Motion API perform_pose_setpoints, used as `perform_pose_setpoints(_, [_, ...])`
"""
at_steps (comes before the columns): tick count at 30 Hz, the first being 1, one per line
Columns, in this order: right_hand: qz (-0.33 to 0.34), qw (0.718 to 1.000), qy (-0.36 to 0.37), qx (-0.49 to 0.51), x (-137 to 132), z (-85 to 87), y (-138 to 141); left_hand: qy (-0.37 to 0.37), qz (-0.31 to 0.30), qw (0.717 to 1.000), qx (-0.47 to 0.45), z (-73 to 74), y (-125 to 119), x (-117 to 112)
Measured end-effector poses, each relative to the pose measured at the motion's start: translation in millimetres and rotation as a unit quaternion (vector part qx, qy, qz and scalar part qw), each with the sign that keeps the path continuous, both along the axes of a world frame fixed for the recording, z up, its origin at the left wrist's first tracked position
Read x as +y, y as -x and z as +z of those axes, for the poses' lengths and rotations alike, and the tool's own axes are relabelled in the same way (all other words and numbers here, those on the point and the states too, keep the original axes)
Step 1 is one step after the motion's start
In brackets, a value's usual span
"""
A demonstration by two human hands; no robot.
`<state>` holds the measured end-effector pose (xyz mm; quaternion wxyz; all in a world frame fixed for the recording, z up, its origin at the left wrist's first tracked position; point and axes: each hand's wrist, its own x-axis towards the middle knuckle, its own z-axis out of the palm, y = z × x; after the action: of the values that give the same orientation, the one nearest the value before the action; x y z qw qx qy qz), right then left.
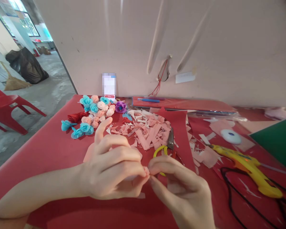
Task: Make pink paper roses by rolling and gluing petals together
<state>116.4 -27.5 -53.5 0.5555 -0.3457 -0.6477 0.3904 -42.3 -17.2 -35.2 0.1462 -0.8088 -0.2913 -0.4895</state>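
My left hand and my right hand meet just above the near part of the red table. Their fingertips pinch a small pink paper piece between them; most of it is hidden by the fingers. Right behind my right hand lie yellow-handled scissors. A heap of pink paper scraps spreads out behind both hands.
Finished paper roses in blue, pink, red and purple cluster at the back left. A yellow glue gun with black cord lies on the right, near a white tape roll and green sheet. A red chair stands left, off the table.
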Motion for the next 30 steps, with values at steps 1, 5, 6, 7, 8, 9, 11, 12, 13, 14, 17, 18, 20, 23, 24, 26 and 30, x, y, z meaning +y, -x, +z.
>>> perform_pose_setpoints(1, [-0.005, 1.000, -0.010, -0.007, -0.8, 0.0, -0.1, 0.007, -0.001, 1.000, 0.004, 0.4, 0.1, -0.7])
perform_pose_setpoints(5, [-0.014, 0.999, -0.020, -0.027, -4.5, -0.6, -1.6, 0.011, 0.000, 1.000, 0.015, 4.9, 1.4, -3.2])
perform_pose_setpoints(6, [-0.014, 0.999, -0.012, -0.027, -4.9, -0.7, -1.8, 0.004, -0.005, 1.000, 0.025, 7.2, 2.5, -3.1])
perform_pose_setpoints(7, [-0.010, 1.000, -0.003, -0.026, -5.0, -0.5, -1.9, -0.005, -0.012, 0.999, 0.038, 9.8, 3.8, -2.7])
perform_pose_setpoints(8, [-0.005, 1.000, 0.009, -0.022, -4.9, -0.2, -1.8, -0.017, -0.024, 0.998, 0.058, 12.4, 5.4, -2.0])
perform_pose_setpoints(9, [0.000, 1.000, 0.019, -0.015, -4.5, 0.3, -1.7, -0.030, -0.032, 0.996, 0.077, 14.8, 7.0, -1.2])
perform_pose_setpoints(11, [0.009, 0.999, 0.040, 0.001, -3.6, 1.5, -1.3, -0.054, -0.040, 0.993, 0.098, 17.1, 9.4, 0.6])
perform_pose_setpoints(12, [0.013, 0.999, 0.049, 0.008, -3.2, 2.1, -1.1, -0.059, -0.035, 0.993, 0.097, 16.6, 9.8, 1.3])
perform_pose_setpoints(13, [0.017, 0.998, 0.059, 0.015, -2.9, 2.6, -0.9, -0.067, -0.031, 0.994, 0.085, 14.8, 9.4, 1.7])
perform_pose_setpoints(14, [0.022, 0.997, 0.069, 0.023, -2.8, 2.9, -0.7, -0.080, -0.029, 0.994, 0.067, 12.0, 8.4, 1.9])
perform_pose_setpoints(17, [0.044, 0.994, 0.094, 0.045, -3.0, 2.6, 0.1, -0.131, -0.022, 0.991, 0.003, 0.1, 3.3, -0.1])
perform_pose_setpoints(18, [0.049, 0.992, 0.100, 0.052, -3.3, 2.2, 0.4, -0.135, -0.011, 0.991, -0.016, -3.7, 1.7, -1.2])
perform_pose_setpoints(20, [0.057, 0.990, 0.112, 0.066, -4.0, 1.0, 0.6, -0.080, 0.040, 0.995, -0.045, -8.9, 0.0, -2.6])
perform_pose_setpoints(23, [0.063, 0.987, 0.128, 0.078, -4.7, -0.2, 0.5, -0.123, 0.004, 0.991, -0.042, -9.8, 0.9, 0.3])
perform_pose_setpoints(24, [0.065, 0.986, 0.131, 0.082, -4.7, -0.4, 0.4, -0.142, -0.014, 0.989, -0.027, -8.5, 1.6, 2.2])
perform_pose_setpoints(26, [0.065, 0.985, 0.132, 0.087, -4.2, -0.5, 0.4, -0.154, -0.019, 0.988, -0.019, -4.6, 2.3, 5.7])
perform_pose_setpoints(30, [0.058, 0.987, 0.128, 0.080, -3.2, -1.4, 0.7, -0.123, 0.006, 0.992, -0.016, 5.4, 2.5, 6.4])
